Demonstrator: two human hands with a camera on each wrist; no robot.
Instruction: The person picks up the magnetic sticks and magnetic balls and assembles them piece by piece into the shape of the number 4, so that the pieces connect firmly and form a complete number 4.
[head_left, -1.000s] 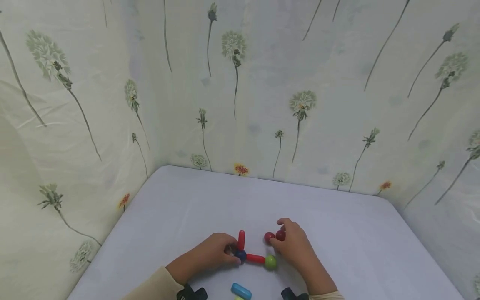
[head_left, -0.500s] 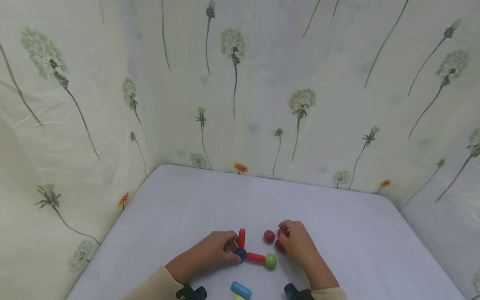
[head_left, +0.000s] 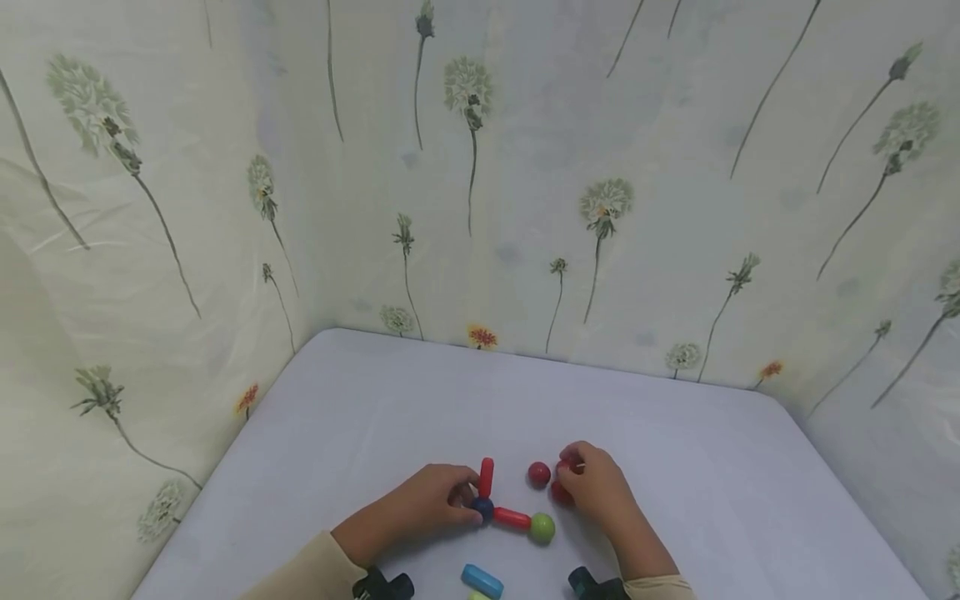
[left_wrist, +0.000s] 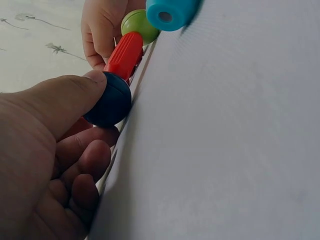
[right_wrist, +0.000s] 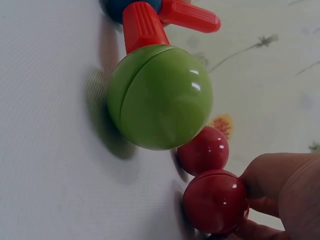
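My left hand (head_left: 442, 497) pinches a dark blue ball (left_wrist: 111, 102) between thumb and fingers. Two red sticks are joined to that ball: one red stick (head_left: 486, 477) points away from me, the other red stick (head_left: 512, 518) runs right to a light green ball (right_wrist: 160, 97). At the right, my right hand (head_left: 596, 483) has thumb and fingers curled round a red ball (head_left: 564, 467), mostly hidden in the right wrist view. A nearer red ball (right_wrist: 215, 202) sits right at its thumb, and one more red ball (head_left: 538, 474) lies just left of these.
A blue stick (head_left: 482, 581) lies on the white table (head_left: 420, 392) close to me, with a yellow-green piece (head_left: 477, 595) cut off by the lower frame edge. Flower-printed cloth (head_left: 517, 208) hangs along the table's far and left sides.
My right hand has shifted slightly right, and its thumb has left the leftmost red ball for the far one. The nearer red ball now shows closer to me. My left hand stays in place.
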